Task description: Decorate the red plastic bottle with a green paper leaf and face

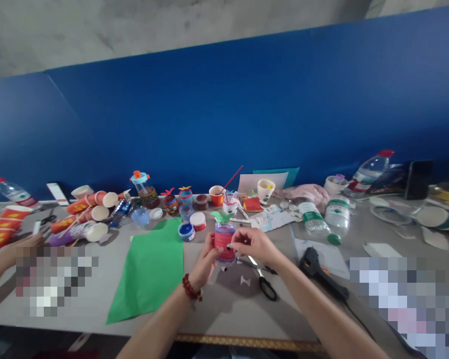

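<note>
My left hand [206,260] is closed around the side of a small plastic bottle craft [223,234], painted red with purple bands and topped with green leaf shapes [222,217]. It stands upright in my grip, above the table. My right hand [257,244] pinches a tiny dark piece [229,246] against or just in front of the red side; contact is hard to tell. Below and right of the hands lie black-handled scissors [267,288], their blades partly hidden by my right hand. A white paper scrap [245,281] lies beside them.
A green sheet [153,274] lies to the left, near paint jars [186,231]. On the right are a black glue gun [316,267] with a cord and plastic bottles [337,214]. Paper cups [93,202] and another person's hand [30,244] are at far left.
</note>
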Demonstrator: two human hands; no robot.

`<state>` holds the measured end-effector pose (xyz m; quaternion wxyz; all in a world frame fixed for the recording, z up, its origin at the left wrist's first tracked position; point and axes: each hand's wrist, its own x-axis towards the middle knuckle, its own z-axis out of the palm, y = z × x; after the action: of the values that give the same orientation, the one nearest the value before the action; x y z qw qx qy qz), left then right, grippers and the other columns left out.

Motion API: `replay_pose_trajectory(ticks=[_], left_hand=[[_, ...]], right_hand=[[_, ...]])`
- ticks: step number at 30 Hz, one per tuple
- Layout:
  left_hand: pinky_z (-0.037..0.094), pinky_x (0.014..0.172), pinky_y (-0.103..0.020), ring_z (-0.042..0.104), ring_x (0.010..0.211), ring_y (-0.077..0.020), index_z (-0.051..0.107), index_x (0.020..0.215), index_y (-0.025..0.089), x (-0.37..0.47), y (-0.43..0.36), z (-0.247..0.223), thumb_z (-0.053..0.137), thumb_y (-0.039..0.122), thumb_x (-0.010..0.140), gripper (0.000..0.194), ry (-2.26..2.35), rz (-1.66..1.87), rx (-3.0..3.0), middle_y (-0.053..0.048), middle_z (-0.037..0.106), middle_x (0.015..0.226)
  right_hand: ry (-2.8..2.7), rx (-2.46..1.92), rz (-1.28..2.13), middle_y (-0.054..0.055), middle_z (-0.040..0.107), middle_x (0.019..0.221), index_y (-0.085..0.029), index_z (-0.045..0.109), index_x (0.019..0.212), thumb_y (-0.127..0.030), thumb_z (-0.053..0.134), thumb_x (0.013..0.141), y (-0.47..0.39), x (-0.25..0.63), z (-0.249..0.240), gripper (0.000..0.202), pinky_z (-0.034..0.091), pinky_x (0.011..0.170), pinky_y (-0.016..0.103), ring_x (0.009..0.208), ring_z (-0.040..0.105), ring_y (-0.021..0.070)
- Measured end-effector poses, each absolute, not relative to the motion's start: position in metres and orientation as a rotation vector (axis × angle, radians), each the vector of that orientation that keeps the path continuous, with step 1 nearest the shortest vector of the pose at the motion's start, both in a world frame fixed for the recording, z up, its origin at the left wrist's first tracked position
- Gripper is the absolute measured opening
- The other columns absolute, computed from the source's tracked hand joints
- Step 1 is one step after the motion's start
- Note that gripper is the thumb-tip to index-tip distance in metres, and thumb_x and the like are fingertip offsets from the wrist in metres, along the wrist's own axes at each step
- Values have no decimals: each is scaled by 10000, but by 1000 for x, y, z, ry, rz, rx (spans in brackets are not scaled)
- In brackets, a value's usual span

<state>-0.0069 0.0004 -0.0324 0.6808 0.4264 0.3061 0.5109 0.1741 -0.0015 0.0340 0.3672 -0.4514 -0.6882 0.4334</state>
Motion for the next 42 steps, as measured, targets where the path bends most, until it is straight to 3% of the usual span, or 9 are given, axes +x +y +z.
replay_pose_trajectory(ticks=[13, 28, 42], left_hand=[[374, 1071, -418, 473, 1286, -273, 502, 1329, 247, -9, 6, -54, 633, 326, 805, 545, 745, 1123, 1090, -60, 579, 1340], [430, 998, -396, 544, 1198, -260, 505, 1317, 250, -6, 3, -41, 597, 386, 830, 514, 722, 1108, 1009, -81, 585, 1327], [413, 1037, -401, 552, 1213, -264, 527, 1292, 245, -2, 0, -41, 669, 422, 810, 532, 675, 1125, 824, -87, 583, 1334]], right_hand=[[-2020, -1330, 732, -14, 678, 658, -218, 668, 762, -260, 632, 795, -6, 166, 48, 65, 369, 547, 223, 588, 587, 136], [-2089, -1465, 405, 1, 686, 684, -226, 663, 771, -264, 624, 806, -4, 156, 45, 65, 330, 557, 233, 604, 597, 147], [-2157, -1524, 389, 15, 700, 691, -205, 657, 784, -237, 607, 835, -7, 152, 51, 78, 318, 565, 232, 631, 622, 157]])
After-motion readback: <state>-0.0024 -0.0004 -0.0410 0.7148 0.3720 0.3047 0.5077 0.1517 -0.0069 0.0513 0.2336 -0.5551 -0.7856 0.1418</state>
